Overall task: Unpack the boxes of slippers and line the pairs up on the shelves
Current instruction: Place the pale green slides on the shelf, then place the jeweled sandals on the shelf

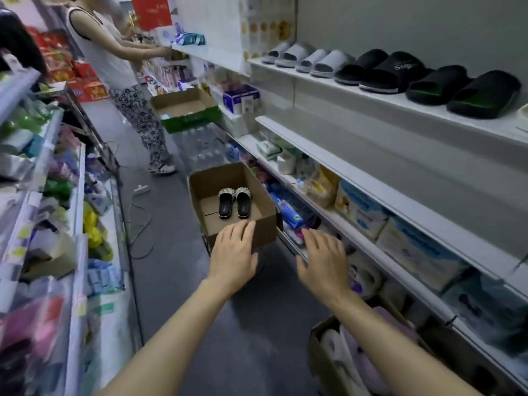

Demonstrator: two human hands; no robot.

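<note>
1. A pair of small black slippers with glittery silver toe straps lies side by side on the bottom of an open brown cardboard box, at the centre of the frame, toes pointing away from the camera
2. The left hand rests on the near rim of that box, its fingers straight and close together over the edge, curled round nothing
3. The right hand hovers just right of the box, apart from it, fingers straight and slightly spread, holding nothing
4. The white top shelf in the upper right of the frame carries a row of slippers: two pairs of pale grey slides, then a pair of black slides with white lettering, then a pair of black slides with green soles
5. The white shelf below it shows bare board; lower shelves hold packaged goods
6. A second open cardboard box with pale pink and white contents sits at the lower right
7. Another cardboard box with a green side stands further up the aisle, beside a person in a white sleeveless top at the upper left
</note>
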